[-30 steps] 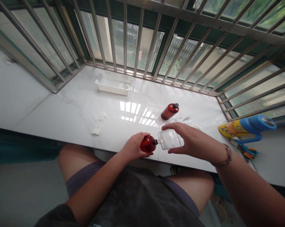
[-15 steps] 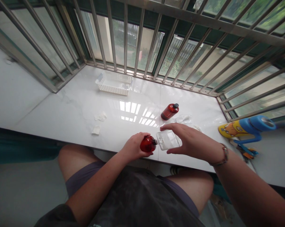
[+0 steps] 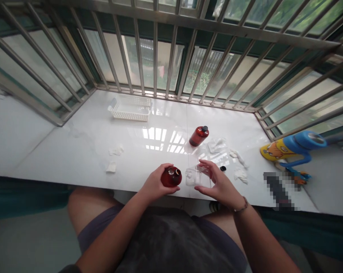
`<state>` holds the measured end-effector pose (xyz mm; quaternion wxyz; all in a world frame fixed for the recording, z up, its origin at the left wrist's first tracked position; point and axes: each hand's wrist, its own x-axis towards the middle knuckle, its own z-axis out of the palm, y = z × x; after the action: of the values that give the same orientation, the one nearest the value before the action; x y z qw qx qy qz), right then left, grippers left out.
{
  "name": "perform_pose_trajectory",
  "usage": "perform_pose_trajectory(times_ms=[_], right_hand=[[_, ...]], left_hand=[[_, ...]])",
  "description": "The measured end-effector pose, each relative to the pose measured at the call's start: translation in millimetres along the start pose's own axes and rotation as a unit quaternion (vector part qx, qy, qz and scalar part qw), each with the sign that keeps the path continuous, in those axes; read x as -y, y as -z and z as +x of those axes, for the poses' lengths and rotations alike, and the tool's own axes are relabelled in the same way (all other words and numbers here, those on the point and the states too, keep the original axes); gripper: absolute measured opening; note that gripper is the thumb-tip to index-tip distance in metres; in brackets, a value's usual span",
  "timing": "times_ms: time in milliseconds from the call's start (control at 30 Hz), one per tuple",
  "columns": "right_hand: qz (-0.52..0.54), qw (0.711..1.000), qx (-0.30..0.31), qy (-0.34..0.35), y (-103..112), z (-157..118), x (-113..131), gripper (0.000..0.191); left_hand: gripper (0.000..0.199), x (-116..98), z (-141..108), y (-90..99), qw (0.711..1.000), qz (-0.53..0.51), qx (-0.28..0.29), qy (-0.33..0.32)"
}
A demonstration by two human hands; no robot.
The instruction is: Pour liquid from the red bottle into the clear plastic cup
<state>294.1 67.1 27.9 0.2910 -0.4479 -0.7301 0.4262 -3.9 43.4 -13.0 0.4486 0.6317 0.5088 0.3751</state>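
My left hand [image 3: 156,182] is wrapped round a red-brown bottle [image 3: 169,177] near the table's front edge. Its mouth is uncapped and points up. Just to the right, my right hand [image 3: 217,182] has thumb and fingers around a clear square-sided bottle [image 3: 198,176], whose short neck faces left. A small gap separates the two bottles. Beyond my right fingers lies a small black cap [image 3: 223,168]. Farther back stands a second red-brown bottle [image 3: 199,136] with its black cap on.
A white perforated basket [image 3: 130,115] sits at the back left. Crumpled tissues [image 3: 241,176] and a clear plastic bag [image 3: 216,145] lie to the right. A blue and yellow flask [image 3: 291,146] stands at the right side. Metal bars [image 3: 174,60] line the window.
The clear bottle has come away from the red-brown bottle's neck and been lowered. The red-brown bottle has been turned more upright. My view has shifted, showing the black cap and more tissues.
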Motion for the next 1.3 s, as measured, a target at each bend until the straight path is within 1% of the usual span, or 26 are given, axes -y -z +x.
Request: perform_pose_trajectory(times_ms=[67, 167, 267, 400, 533, 633, 733, 900, 967, 1033, 1100, 1167, 1233, 1300], right_hand=[[0.024, 0.999, -0.022, -0.014, -7.5, -11.2, -12.2, 0.085], [0.017, 0.997, -0.063, -0.031, -8.8, -27.5, -27.5, 0.073], [-0.045, 0.991, -0.122, -0.03, -0.3, -43.3, -42.0, 0.062], [-0.13, 0.974, -0.18, -0.045, 15.0, -60.9, -56.6, 0.062], [-0.148, 0.965, -0.204, -0.074, 26.4, -73.0, -66.8, 0.064], [-0.117, 0.964, -0.221, -0.086, 31.6, -79.1, -75.4, 0.065], [-0.09, 0.966, -0.227, -0.089, 32.6, -81.7, -82.6, 0.062], [-0.071, 0.972, -0.213, -0.076, 29.2, -74.9, -87.4, 0.061], [-0.092, 0.971, -0.21, -0.068, 30.1, -69.7, -90.2, 0.062], [-0.136, 0.967, -0.208, -0.058, 33.5, -64.2, -95.3, 0.063], [-0.188, 0.959, -0.209, -0.044, 39.1, -58.6, -102.2, 0.063], [-0.225, 0.95, -0.215, -0.028, 46.3, -52.8, -109.7, 0.063], [-0.241, 0.945, -0.222, -0.018, 54.4, -46.6, -116.7, 0.062], [-0.251, 0.94, -0.229, -0.013, 62.5, -40.4, -123.4, 0.061]], left_hand=[[0.08, -3.1, 2.5, -1.1, 1.0, -0.002, -0.009, 0.012], [0.077, -11.3, 13.7, -4.5, 1.0, -0.002, -0.013, 0.01], [0.076, -22.5, 33.8, -10.8, 1.0, 0.01, -0.01, -0.013], [0.073, -32.3, 68.1, -25.3, 0.999, 0.018, -0.005, -0.039], [0.073, -29.4, 100.3, -45.1, 1.0, -0.01, -0.01, -0.028], [0.074, -23.7, 118.4, -59.8, 0.999, -0.037, -0.025, -0.022], [0.078, -19.4, 131.2, -72.2, 0.998, -0.045, -0.036, -0.022], [0.081, -12.6, 144.4, -86.8, 0.999, -0.037, -0.032, -0.022], [0.083, -8.8, 147.6, -89.7, 0.999, -0.03, -0.031, -0.031], [0.085, -5.5, 149.4, -90.4, 0.999, -0.023, -0.026, -0.039], [0.087, -3.8, 149.4, -88.9, 0.999, -0.019, -0.023, -0.035], [0.095, -3.8, 146.9, -85.3, 0.999, -0.016, -0.019, -0.025], [0.105, -4.5, 140.7, -79.8, 1.0, -0.002, -0.016, -0.023], [0.107, -4.4, 129.7, -72.1, 0.999, 0.018, -0.024, -0.036]])
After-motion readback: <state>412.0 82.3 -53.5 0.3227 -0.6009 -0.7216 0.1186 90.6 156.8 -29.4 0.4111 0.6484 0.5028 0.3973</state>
